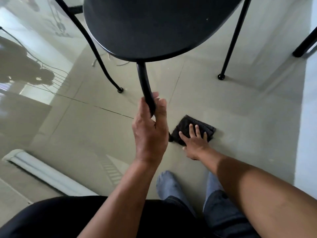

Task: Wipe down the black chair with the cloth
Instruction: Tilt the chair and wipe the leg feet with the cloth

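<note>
The black chair [154, 26] fills the top of the view, its round seat above thin black metal legs. My left hand [151, 129] is wrapped around the near front leg [145, 83], about halfway down. A folded dark cloth [204, 127] lies flat on the floor just right of that leg's foot. My right hand [193, 143] rests flat on top of the cloth with its fingers spread; it is not curled around it.
Glossy beige floor tiles [85, 126] reflect the room. Two other chair legs touch the floor at the left [120, 90] and right [221, 76]. Another black furniture leg [303, 47] stands at the far right. My socked feet [169, 186] are below the hands.
</note>
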Demonstrator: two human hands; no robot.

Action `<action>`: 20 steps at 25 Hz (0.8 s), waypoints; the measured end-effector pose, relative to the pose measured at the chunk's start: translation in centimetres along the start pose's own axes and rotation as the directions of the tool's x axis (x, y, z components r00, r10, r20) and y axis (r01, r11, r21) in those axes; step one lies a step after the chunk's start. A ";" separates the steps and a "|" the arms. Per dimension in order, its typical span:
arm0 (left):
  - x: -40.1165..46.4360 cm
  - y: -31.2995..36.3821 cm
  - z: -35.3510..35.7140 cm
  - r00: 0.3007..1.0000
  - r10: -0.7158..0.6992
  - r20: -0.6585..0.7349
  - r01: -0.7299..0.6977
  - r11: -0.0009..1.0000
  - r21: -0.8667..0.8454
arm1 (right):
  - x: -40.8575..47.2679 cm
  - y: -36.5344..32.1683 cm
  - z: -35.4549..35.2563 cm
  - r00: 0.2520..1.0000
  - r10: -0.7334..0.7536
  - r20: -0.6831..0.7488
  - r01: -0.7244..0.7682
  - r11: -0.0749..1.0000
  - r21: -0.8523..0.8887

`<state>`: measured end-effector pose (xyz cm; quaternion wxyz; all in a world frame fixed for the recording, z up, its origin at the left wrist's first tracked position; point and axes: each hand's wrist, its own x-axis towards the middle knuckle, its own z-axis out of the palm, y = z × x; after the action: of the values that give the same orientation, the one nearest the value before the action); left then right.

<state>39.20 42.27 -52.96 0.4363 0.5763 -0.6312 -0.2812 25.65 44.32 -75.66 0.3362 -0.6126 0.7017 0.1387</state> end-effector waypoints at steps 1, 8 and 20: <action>0.4 0.2 0.5 1.000 0.016 0.015 -0.016 0.999 -0.027 | 0.2 -0.1 -0.2 1.000 0.003 -0.005 -0.003 1.000 0.005; 1.9 -2.8 1.9 0.989 0.145 0.012 -0.140 0.972 -0.187 | 5.6 -0.6 -3.6 0.995 -0.049 -0.083 0.042 0.995 -0.090; 3.7 -1.9 2.7 0.994 0.080 0.075 -0.064 0.979 -0.195 | -1.9 -3.8 3.9 0.981 -0.152 -0.123 0.135 0.981 -0.137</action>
<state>37.95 37.97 -55.02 0.4734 0.4963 -0.6389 -0.3483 30.52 47.34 -76.45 0.2579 -0.6898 0.6662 0.1176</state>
